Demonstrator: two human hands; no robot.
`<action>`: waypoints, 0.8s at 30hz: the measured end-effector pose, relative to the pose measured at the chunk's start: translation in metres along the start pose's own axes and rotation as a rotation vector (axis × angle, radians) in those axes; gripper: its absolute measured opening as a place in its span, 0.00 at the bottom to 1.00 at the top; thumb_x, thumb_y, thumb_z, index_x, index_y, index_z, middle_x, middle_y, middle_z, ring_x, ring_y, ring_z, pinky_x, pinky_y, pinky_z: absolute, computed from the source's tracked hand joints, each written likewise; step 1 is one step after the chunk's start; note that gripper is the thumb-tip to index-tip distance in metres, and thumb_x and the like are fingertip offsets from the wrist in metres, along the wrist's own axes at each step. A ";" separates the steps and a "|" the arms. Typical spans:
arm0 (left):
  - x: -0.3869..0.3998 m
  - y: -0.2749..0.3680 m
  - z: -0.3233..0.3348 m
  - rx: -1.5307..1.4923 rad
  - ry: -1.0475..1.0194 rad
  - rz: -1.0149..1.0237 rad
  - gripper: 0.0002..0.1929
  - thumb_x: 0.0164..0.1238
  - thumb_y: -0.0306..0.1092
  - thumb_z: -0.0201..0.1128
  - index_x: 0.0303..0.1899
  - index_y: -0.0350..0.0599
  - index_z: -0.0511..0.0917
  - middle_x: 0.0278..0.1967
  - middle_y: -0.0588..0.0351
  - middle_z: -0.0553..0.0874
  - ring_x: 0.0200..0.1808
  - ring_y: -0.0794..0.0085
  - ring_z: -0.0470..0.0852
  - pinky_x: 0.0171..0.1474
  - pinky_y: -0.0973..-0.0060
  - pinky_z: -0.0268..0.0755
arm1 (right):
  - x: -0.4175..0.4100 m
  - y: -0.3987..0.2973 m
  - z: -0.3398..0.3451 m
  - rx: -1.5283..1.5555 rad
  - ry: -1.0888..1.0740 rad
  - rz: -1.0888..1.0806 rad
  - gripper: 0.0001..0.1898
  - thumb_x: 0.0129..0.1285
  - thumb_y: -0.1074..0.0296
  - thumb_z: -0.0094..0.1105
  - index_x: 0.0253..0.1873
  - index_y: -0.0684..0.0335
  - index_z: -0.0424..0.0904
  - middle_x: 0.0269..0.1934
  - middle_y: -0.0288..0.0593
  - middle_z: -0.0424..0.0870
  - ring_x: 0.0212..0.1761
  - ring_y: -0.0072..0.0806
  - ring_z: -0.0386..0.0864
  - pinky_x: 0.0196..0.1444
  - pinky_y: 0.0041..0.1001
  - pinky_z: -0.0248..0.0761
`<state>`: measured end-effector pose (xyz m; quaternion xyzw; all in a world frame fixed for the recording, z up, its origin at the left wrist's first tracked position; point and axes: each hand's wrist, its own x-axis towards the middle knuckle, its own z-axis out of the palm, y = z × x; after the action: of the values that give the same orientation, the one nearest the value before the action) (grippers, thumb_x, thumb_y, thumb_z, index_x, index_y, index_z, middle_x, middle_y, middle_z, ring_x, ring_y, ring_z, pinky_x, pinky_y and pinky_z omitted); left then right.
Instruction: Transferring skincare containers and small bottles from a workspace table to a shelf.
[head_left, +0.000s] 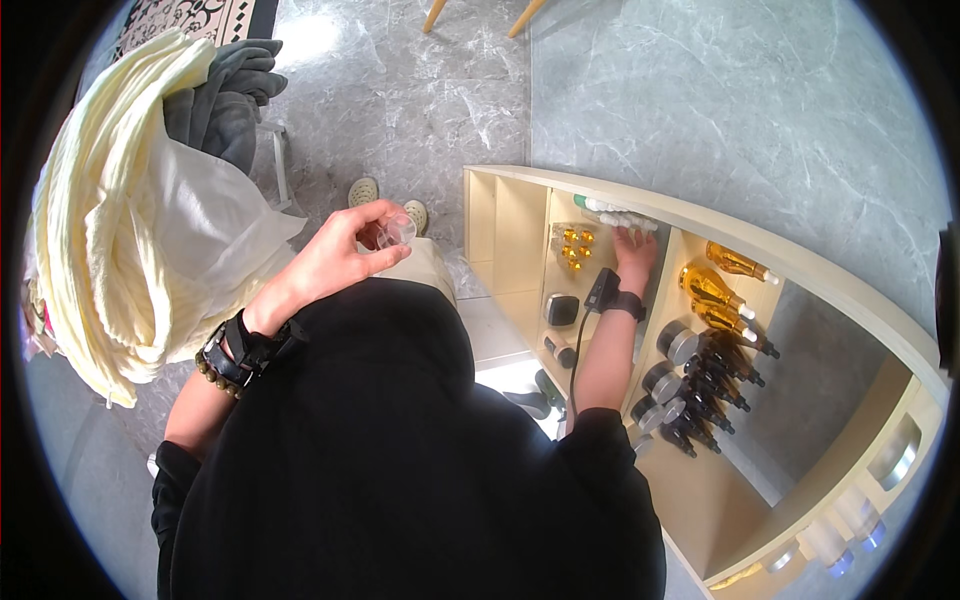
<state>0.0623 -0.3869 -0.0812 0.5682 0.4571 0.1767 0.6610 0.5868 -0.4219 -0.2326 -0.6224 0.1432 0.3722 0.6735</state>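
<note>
My left hand (339, 251) holds a small clear plastic cup (397, 232) between thumb and fingers, in front of my body. To the right, my right hand (634, 255) reaches into a compartment of a pale wooden shelf unit (517, 217). Its fingertips are at a row of small white containers (622, 220) along the compartment's side; whether they grip one is hidden. Several small gold-coloured items (576, 246) stand in the same compartment, left of that hand. Nearer to me are a dark square-topped jar (562, 309) and a small black-capped bottle (559, 349).
The neighbouring compartment holds amber dropper bottles (709, 289), dark dropper bottles (712, 397) and lidded jars (679, 343). More containers (836, 532) stand at the unit's near end. Cream cloth (112, 225) and grey cloth (225, 105) are heaped at left. Wooden legs (525, 16) stand on the tiled floor.
</note>
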 end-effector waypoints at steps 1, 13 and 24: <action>0.000 0.000 0.000 0.015 0.001 0.005 0.13 0.66 0.33 0.67 0.47 0.37 0.78 0.29 0.61 0.79 0.30 0.80 0.74 0.36 0.77 0.70 | -0.004 -0.001 0.002 -0.025 0.011 0.001 0.31 0.77 0.54 0.37 0.77 0.62 0.45 0.75 0.45 0.50 0.78 0.55 0.49 0.74 0.62 0.49; -0.003 -0.001 0.007 0.028 -0.014 0.017 0.14 0.66 0.33 0.67 0.47 0.37 0.78 0.28 0.61 0.78 0.30 0.79 0.73 0.36 0.77 0.70 | 0.003 -0.003 -0.015 0.087 -0.014 0.070 0.33 0.77 0.52 0.37 0.78 0.64 0.41 0.76 0.60 0.48 0.78 0.58 0.48 0.77 0.59 0.44; -0.010 -0.002 0.012 -0.001 -0.001 -0.003 0.13 0.66 0.33 0.67 0.47 0.37 0.78 0.29 0.61 0.78 0.30 0.80 0.73 0.37 0.77 0.70 | 0.006 0.001 -0.015 0.084 -0.092 0.124 0.35 0.77 0.51 0.42 0.77 0.65 0.42 0.75 0.63 0.48 0.79 0.53 0.47 0.78 0.55 0.44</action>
<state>0.0658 -0.4023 -0.0798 0.5673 0.4578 0.1755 0.6617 0.5942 -0.4344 -0.2398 -0.5657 0.1659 0.4348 0.6807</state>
